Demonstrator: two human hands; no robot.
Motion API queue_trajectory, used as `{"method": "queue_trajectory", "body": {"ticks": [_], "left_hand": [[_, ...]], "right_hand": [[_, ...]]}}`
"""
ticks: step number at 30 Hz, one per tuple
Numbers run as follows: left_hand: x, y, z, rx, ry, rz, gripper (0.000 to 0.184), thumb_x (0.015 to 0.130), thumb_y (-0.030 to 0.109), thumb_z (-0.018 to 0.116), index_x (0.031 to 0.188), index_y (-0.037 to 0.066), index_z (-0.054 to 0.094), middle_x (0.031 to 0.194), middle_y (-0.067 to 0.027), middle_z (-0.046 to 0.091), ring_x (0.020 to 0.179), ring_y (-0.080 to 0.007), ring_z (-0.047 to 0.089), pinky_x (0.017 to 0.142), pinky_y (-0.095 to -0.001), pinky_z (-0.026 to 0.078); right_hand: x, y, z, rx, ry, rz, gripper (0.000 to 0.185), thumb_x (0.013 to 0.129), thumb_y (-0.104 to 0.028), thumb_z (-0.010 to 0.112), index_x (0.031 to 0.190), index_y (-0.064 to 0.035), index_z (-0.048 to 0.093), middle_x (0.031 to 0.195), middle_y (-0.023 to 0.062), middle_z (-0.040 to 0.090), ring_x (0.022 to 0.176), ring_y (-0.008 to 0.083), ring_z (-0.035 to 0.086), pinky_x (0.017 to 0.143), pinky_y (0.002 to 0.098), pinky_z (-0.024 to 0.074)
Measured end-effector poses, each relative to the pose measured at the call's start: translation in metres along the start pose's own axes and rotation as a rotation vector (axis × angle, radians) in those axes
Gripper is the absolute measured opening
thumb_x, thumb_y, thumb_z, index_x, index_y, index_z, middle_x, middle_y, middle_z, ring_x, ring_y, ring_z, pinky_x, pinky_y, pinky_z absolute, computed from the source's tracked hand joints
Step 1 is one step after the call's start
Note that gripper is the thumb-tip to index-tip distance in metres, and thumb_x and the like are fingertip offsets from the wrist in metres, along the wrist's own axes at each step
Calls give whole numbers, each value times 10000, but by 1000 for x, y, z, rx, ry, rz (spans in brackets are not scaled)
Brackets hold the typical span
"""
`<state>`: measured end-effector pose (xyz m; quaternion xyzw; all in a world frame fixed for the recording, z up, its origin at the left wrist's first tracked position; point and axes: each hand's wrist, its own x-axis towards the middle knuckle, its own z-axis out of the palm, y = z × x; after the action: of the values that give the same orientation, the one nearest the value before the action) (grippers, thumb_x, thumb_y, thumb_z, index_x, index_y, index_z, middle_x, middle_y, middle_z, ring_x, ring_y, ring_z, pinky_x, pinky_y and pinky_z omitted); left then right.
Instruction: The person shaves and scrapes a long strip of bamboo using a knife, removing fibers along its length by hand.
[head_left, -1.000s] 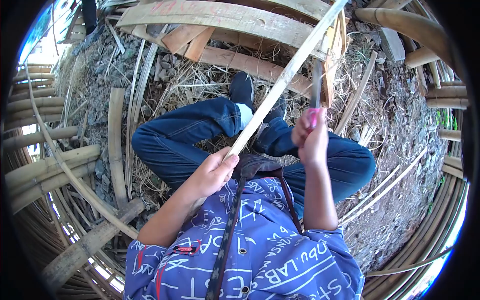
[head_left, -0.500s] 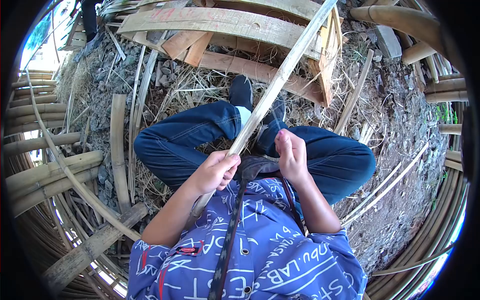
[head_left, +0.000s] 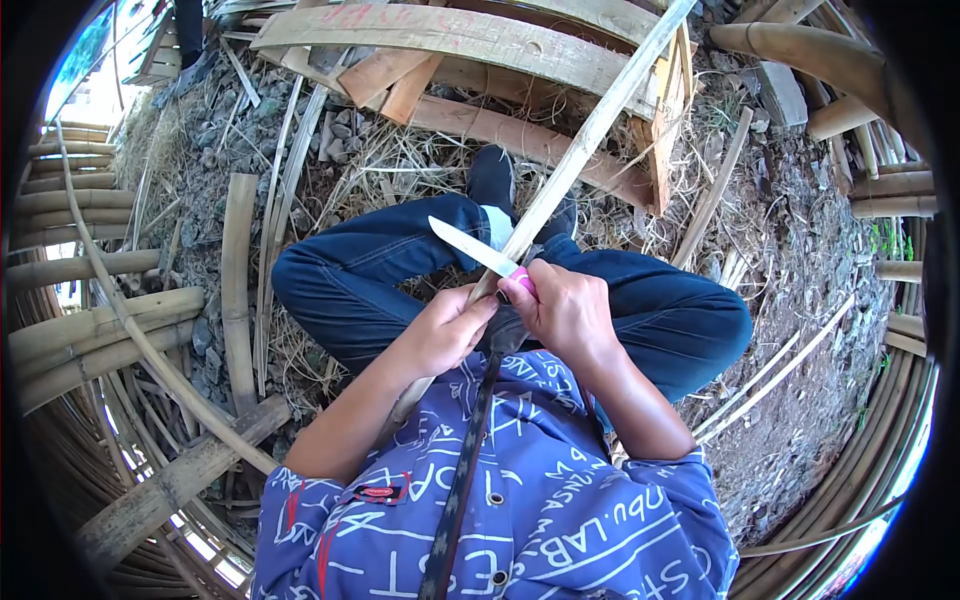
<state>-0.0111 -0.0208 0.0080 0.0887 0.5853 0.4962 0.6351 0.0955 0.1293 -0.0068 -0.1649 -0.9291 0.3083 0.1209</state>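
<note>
A long pale bamboo strip (head_left: 590, 130) runs slantwise from my lap up past a wooden frame. My left hand (head_left: 447, 330) is wrapped round its lower part, and the strip's near end comes down against my shirt. In my right hand (head_left: 570, 308) is a knife (head_left: 470, 243) with a pink handle, its blade pointing up and to the left. The blade lies across the strip just beyond my left hand; whether it cuts into the surface I cannot tell. Both hands are close together above my lap.
A frame of wooden boards (head_left: 470, 40) stands ahead of my feet. Cut bamboo poles (head_left: 238, 290) and a long bent strip (head_left: 130, 310) lie at the left. Shavings and stones cover the ground. Stacked bamboo (head_left: 890, 185) is at the right. A person's leg (head_left: 188, 35) shows at upper left.
My right hand has moved left towards my left hand. The knife, earlier barely visible beside my right knee, now lies across the strip. My left hand keeps its hold.
</note>
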Motion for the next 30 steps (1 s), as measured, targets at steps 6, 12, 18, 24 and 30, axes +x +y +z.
{"method": "queue_trajectory", "body": {"ticks": [6, 12, 18, 24, 30], "left_hand": [[0, -10, 10, 313, 161, 224, 297, 982, 309, 434, 810, 68, 468, 597, 41, 433, 528, -33, 391, 474, -218, 327], [2, -8, 9, 313, 178, 234, 300, 985, 309, 428, 803, 72, 467, 595, 38, 438, 516, -33, 388, 463, -218, 320], [3, -8, 8, 213, 129, 165, 291, 986, 299, 429, 805, 75, 473, 582, 48, 427, 499, -29, 368, 449, -220, 296], [4, -7, 13, 303, 170, 308, 273, 990, 280, 422, 928, 33, 520, 587, 60, 402, 507, -24, 348, 450, -222, 285], [-1, -8, 14, 395, 205, 235, 262, 987, 248, 430, 996, 10, 537, 592, 59, 406, 520, -19, 353, 456, -222, 290]], "right_hand": [[17, 27, -12, -129, 81, 11, 362, 842, -379, 627, 676, -71, 532, 560, 116, 570, 489, 305, 581, 440, 402, 441], [21, 31, -12, -124, 61, -19, 365, 850, -372, 615, 677, -61, 532, 563, 125, 570, 505, 325, 578, 446, 405, 438], [13, 8, -17, 2, 78, -25, 342, 820, -344, 660, 671, -64, 532, 547, 117, 552, 491, 316, 567, 445, 401, 433], [9, 4, -7, -95, -9, -34, 386, 839, -397, 625, 639, -88, 505, 538, 102, 558, 477, 294, 571, 437, 395, 439], [25, 28, -14, -136, 69, -15, 376, 842, -393, 625, 657, -77, 538, 542, 110, 566, 486, 299, 582, 441, 399, 440]]}}
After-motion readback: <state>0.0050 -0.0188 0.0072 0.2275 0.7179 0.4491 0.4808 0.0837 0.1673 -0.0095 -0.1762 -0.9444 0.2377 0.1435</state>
